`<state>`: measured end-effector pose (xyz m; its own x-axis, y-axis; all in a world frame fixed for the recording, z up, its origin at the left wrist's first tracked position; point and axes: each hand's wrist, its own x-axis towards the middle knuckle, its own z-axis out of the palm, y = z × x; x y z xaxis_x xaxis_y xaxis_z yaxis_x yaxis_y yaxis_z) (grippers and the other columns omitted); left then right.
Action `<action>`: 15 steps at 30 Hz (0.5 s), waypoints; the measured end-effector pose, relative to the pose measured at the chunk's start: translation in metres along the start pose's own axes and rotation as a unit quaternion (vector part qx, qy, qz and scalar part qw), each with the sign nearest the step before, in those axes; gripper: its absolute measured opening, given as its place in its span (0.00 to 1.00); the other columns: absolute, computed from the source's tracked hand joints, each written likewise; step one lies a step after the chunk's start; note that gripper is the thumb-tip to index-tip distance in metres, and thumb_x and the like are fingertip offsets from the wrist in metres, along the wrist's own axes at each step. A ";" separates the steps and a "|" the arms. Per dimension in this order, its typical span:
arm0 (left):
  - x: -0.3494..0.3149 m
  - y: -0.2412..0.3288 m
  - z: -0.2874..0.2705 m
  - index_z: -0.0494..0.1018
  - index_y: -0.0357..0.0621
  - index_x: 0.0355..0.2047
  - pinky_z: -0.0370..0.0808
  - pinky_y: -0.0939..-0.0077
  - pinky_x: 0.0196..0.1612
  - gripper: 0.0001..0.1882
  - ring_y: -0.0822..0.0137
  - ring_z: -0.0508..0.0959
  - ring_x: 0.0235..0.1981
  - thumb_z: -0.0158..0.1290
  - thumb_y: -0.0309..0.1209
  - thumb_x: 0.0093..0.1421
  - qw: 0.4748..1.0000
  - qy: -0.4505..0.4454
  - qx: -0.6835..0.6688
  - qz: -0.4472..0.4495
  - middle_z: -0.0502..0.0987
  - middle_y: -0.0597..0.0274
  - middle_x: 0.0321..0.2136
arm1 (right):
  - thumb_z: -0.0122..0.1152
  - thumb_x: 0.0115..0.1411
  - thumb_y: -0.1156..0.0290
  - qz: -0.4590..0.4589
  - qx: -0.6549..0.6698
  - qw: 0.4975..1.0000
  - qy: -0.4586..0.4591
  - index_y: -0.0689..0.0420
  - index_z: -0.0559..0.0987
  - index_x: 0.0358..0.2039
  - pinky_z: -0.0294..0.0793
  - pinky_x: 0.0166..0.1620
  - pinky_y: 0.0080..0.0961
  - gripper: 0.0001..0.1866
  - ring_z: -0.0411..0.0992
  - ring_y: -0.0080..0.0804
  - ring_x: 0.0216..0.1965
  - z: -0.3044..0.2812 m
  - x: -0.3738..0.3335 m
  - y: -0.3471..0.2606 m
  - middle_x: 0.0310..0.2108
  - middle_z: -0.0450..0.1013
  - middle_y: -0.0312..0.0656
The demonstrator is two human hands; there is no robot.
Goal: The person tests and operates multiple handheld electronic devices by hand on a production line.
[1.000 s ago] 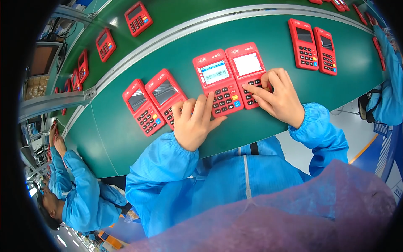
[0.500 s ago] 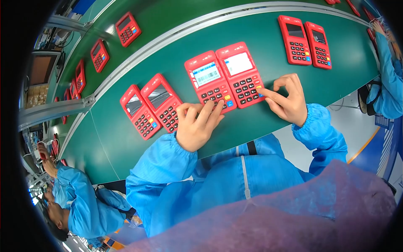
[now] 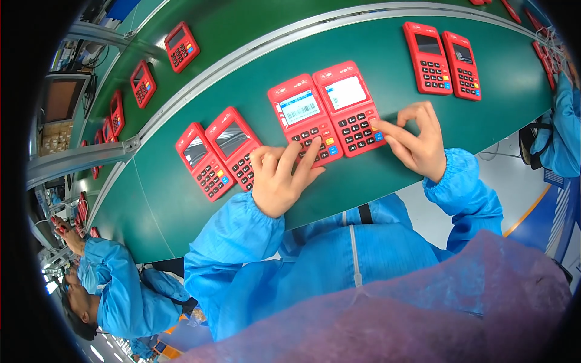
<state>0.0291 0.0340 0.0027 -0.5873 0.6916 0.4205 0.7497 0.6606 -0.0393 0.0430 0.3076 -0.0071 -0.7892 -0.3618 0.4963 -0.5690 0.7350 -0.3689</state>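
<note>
Two red handheld payment terminals lie side by side in front of me with their screens lit. The left terminal (image 3: pixel 299 107) shows a barcode on its screen; the right terminal (image 3: pixel 346 94) has a mostly white screen. My left hand (image 3: pixel 279 176) rests over the lower keypad of the left one, fingers spread, hiding some keys. With its index finger stretched out, my right hand (image 3: pixel 422 144) reaches the yellow key at the right terminal's edge. Its other fingers are bent and apart, holding nothing.
On the green table (image 3: pixel 224 81), two dark-screened terminals (image 3: pixel 231 139) lie left and another pair (image 3: pixel 428 57) at the far right. Beyond a metal rail (image 3: pixel 266 37), more terminals (image 3: pixel 182 47) stand in a row. Blue-sleeved co-workers (image 3: pixel 118 290) sit at both sides.
My left fingers have shifted slightly up the keypad, and my right index finger sits a little higher at the yellow key. The right co-worker's hand has left its earlier place at the table.
</note>
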 end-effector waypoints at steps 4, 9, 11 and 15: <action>0.002 -0.003 0.001 0.72 0.51 0.48 0.62 0.62 0.43 0.31 0.65 0.66 0.36 0.61 0.46 0.42 0.999 -0.029 0.015 -0.026 0.65 0.63 0.41 | 0.62 0.50 0.71 0.010 -0.005 1.000 -0.012 0.51 0.78 0.42 0.65 0.36 0.28 0.16 0.62 0.32 0.34 0.007 0.004 0.004 0.29 0.63 0.38; 0.007 -0.004 0.000 0.72 0.51 0.48 0.62 0.61 0.43 0.33 0.63 0.66 0.37 0.62 0.47 0.40 0.998 -0.056 0.023 -0.018 0.65 0.62 0.42 | 0.62 0.50 0.70 0.001 -0.025 0.999 -0.028 0.51 0.77 0.43 0.65 0.38 0.28 0.17 0.61 0.31 0.36 0.011 0.008 0.000 0.31 0.62 0.38; 0.007 -0.005 0.000 0.72 0.52 0.47 0.62 0.60 0.43 0.32 0.63 0.66 0.37 0.62 0.46 0.40 0.998 -0.064 0.021 -0.016 0.65 0.62 0.43 | 0.62 0.50 0.70 0.003 -0.031 0.999 -0.035 0.51 0.77 0.43 0.64 0.38 0.28 0.18 0.61 0.32 0.36 0.013 0.007 0.000 0.31 0.62 0.38; 0.010 -0.005 0.000 0.72 0.51 0.47 0.61 0.60 0.43 0.32 0.62 0.66 0.37 0.62 0.46 0.39 0.997 -0.071 0.008 -0.020 0.65 0.62 0.43 | 0.62 0.49 0.70 0.010 -0.034 0.999 -0.039 0.51 0.77 0.44 0.63 0.38 0.29 0.18 0.61 0.32 0.36 0.016 0.006 -0.001 0.30 0.61 0.38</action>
<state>0.0194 0.0373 0.0067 -0.6554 0.6978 0.2890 0.7198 0.6929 -0.0405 0.0353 0.2955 -0.0169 -0.8169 -0.3886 0.4262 -0.5387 0.7781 -0.3230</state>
